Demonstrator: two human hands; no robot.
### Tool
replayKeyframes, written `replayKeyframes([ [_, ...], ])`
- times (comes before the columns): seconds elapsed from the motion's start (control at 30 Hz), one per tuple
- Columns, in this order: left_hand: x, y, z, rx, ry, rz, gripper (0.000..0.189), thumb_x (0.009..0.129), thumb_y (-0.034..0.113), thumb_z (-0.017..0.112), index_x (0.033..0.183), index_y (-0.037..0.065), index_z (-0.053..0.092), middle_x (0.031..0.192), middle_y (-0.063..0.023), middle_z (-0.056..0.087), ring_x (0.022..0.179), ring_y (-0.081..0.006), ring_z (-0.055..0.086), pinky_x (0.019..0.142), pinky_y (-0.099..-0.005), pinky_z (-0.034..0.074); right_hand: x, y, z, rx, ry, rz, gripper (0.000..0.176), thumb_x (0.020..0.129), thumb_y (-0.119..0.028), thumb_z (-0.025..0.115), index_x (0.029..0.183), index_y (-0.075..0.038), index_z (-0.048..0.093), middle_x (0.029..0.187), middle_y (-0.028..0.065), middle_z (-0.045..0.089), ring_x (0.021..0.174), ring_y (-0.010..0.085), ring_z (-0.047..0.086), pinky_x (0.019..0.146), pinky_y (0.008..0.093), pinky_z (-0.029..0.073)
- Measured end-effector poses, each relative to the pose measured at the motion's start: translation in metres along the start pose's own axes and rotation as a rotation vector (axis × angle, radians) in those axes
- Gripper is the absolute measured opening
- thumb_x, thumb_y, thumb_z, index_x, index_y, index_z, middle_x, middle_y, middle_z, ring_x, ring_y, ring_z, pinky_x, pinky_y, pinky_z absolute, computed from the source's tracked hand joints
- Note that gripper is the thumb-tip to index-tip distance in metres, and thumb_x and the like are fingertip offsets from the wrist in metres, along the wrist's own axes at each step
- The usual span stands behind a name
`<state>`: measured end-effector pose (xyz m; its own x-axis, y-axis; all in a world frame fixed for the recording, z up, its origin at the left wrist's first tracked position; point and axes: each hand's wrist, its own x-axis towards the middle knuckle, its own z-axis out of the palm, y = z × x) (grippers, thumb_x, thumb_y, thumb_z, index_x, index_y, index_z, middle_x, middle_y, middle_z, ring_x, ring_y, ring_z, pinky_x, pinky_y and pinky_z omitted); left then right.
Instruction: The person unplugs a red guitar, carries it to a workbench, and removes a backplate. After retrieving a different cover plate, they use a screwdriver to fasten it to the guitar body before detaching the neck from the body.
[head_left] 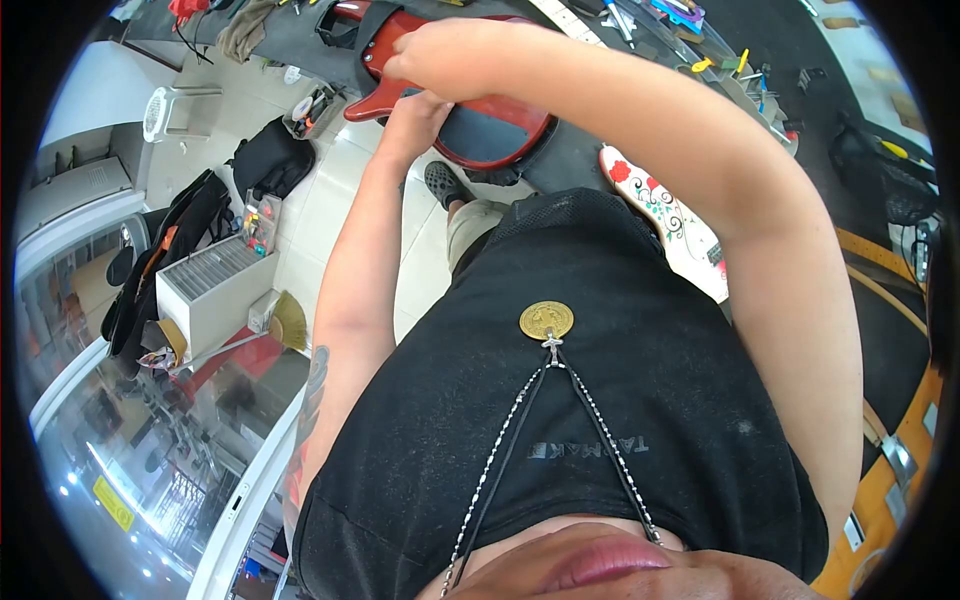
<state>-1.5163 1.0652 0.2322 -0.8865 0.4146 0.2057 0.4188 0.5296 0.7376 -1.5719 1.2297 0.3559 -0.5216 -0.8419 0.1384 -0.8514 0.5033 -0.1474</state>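
A red guitar body (535, 140) with a dark glossy face lies at the bench edge, at the top of the view. My left hand (413, 125) is at the body's near left side, its fingers drawn together close to the red edge. Reaching across from the other side, my right hand (440, 58) is over the body just beyond the left one, with fingers bent downward. What either set of fingertips grips is too small or hidden to make out. Beside the right fingers, a black strap (375, 28) crosses the guitar's horn. My right forearm covers part of the body.
A light fretted neck (568, 20) lies on the dark bench (590, 160), near trays of tools (690, 40). A white piece with floral decoration (665, 205) is by my waist. On the floor stand a black bag (272, 158), a white stool (180, 112) and a white box (215, 285).
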Motion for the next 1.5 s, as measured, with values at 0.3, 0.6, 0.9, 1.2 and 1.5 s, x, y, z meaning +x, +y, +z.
replayKeyframes([
  [0.3,0.0,-0.012,0.007,-0.065,-0.086,-0.129,0.019,0.098,0.012,0.067,0.114,0.003,0.072,0.107,-0.0202,0.075,0.1,-0.0349,0.072,0.088,-0.0396,0.055,-0.01,-0.022,-0.02,0.017,-0.188,0.287,0.017,0.084,-0.019,0.078,0.078,-0.003,0.076,0.074,0.0162,0.073,0.074,0.0335,0.074,0.069,0.0422,0.061],
  [0.6,0.002,-0.004,0.004,-0.077,-0.077,-0.275,0.02,0.1,0.015,0.066,0.115,0.004,0.073,0.101,-0.0177,0.076,0.098,-0.0342,0.074,0.088,-0.0378,0.056,-0.007,-0.001,-0.018,-0.01,-0.249,0.022,0.02,0.084,-0.022,0.077,0.081,-0.003,0.075,0.081,0.0156,0.073,0.076,0.032,0.074,0.067,0.0422,0.06],
  [0.9,0.006,-0.011,-0.003,-0.037,-0.181,-0.338,0.024,0.1,0.015,0.066,0.12,0.004,0.072,0.105,-0.0198,0.076,0.098,-0.035,0.074,0.089,-0.0376,0.055,-0.008,0.01,0.008,-0.057,-0.057,0.015,0.027,0.086,-0.03,0.076,0.079,-0.004,0.075,0.079,0.0153,0.074,0.075,0.0319,0.075,0.066,0.042,0.06],
  [1.2,0.004,-0.024,0.011,-0.187,-0.097,-0.221,0.023,0.101,0.017,0.065,0.119,0.004,0.073,0.104,-0.0228,0.074,0.098,-0.0365,0.073,0.088,-0.0396,0.055,-0.018,-0.004,-0.002,-0.021,-0.107,0.214,0.02,0.083,-0.022,0.08,0.091,-0.004,0.076,0.082,0.0154,0.074,0.081,0.0328,0.075,0.071,0.0434,0.061],
  [1.5,0.005,-0.02,0.009,-0.013,-0.098,-0.147,0.021,0.1,0.017,0.065,0.114,0.004,0.075,0.104,-0.0216,0.075,0.098,-0.0355,0.074,0.088,-0.039,0.056,-0.021,-0.017,-0.026,-0.018,-0.238,0.336,0.038,0.093,-0.042,0.069,0.084,-0.006,0.078,0.087,0.0166,0.076,0.088,0.0333,0.076,0.076,0.0439,0.06],
])
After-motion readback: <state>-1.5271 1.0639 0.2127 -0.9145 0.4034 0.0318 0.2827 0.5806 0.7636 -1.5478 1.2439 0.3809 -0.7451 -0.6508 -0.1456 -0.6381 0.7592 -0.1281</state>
